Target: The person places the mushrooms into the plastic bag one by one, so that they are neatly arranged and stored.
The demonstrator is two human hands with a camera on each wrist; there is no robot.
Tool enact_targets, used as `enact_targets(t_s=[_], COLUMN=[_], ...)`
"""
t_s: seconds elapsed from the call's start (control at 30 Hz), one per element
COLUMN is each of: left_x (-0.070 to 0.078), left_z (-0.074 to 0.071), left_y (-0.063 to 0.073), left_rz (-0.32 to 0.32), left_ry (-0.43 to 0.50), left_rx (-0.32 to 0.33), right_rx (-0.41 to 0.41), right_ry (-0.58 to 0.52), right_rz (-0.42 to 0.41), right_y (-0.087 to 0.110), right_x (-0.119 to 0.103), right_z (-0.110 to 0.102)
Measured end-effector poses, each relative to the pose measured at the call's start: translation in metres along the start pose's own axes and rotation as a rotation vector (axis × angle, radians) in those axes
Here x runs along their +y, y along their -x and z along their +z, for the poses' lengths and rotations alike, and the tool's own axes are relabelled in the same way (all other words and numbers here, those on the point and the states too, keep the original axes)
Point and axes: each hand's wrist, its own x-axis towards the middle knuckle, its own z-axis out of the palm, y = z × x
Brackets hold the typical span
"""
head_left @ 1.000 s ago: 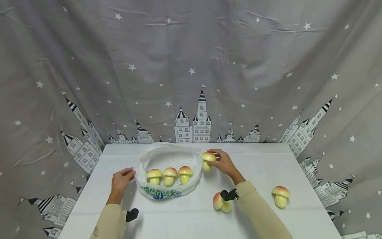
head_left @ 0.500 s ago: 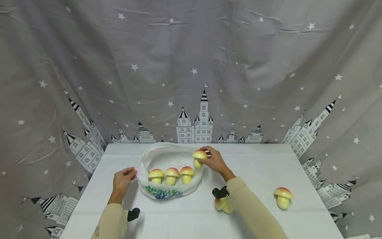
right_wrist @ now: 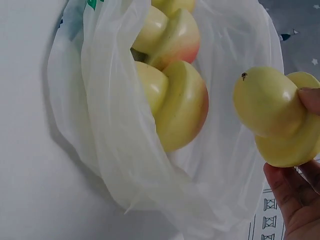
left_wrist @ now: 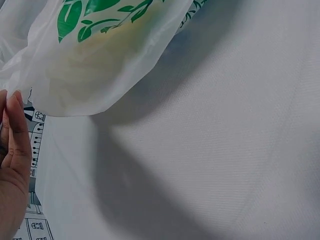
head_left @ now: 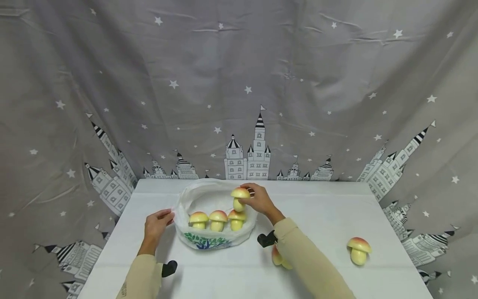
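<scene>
A white plastic bag (head_left: 183,226) with a green and blue tree print lies with its mouth wide on the table. Three yellow toy mushrooms with reddish caps, one of them the middle mushroom (head_left: 217,220), sit in a row inside. My left hand (head_left: 156,226) pinches the bag's left rim; the left wrist view shows the fingertips (left_wrist: 17,97) at the plastic. In my right hand (head_left: 261,201) is another toy mushroom (head_left: 240,199), held upright over the right part of the bag's mouth. The right wrist view shows this held mushroom (right_wrist: 270,105) between thumb and fingers.
One toy mushroom (head_left: 359,251) stands on the white table (head_left: 317,224) at the right. Another mushroom (head_left: 277,256) lies partly hidden below my right sleeve (head_left: 306,257). A grey curtain (head_left: 239,62) with castles and stars hangs behind the table.
My right hand has carried its mushroom leftward, from beside the bag's right rim to over the mouth. My left hand stays at the left rim. The view has shifted slightly.
</scene>
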Motion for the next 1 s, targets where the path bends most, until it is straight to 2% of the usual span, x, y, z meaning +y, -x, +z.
enact_targets(t_s=[0.1,0.23,0.37,0.53,0.63,0.8,1.0], left_x=[-0.002,0.016,0.042,0.058,0.060,0.049,0.060], left_z=[-0.001,-0.007,-0.013,-0.017,-0.017,-0.016,-0.018], left_y=[-0.001,0.017,0.042,0.056,0.058,0.049,0.058], left_rz=[0.021,0.013,-0.012,0.016,0.023,-0.005,0.027], left_ry=[-0.010,0.030,0.067,0.051,0.046,0.097,0.085], left_rx=[-0.009,-0.047,-0.060,-0.071,-0.059,-0.059,-0.085], right_rx=[0.003,0.000,-0.007,-0.021,-0.029,-0.042,0.002], right_ry=[0.000,-0.007,-0.014,-0.017,-0.043,-0.060,-0.021], right_rz=[-0.028,-0.047,-0.048,-0.040,-0.027,-0.014,-0.001], right_y=[-0.003,-0.008,-0.013,-0.018,-0.020,-0.026,-0.031], right_x=[-0.003,-0.006,-0.009,-0.013,-0.016,-0.019,-0.020], right_z=[0.005,0.014,0.023,0.036,0.043,0.057,0.071])
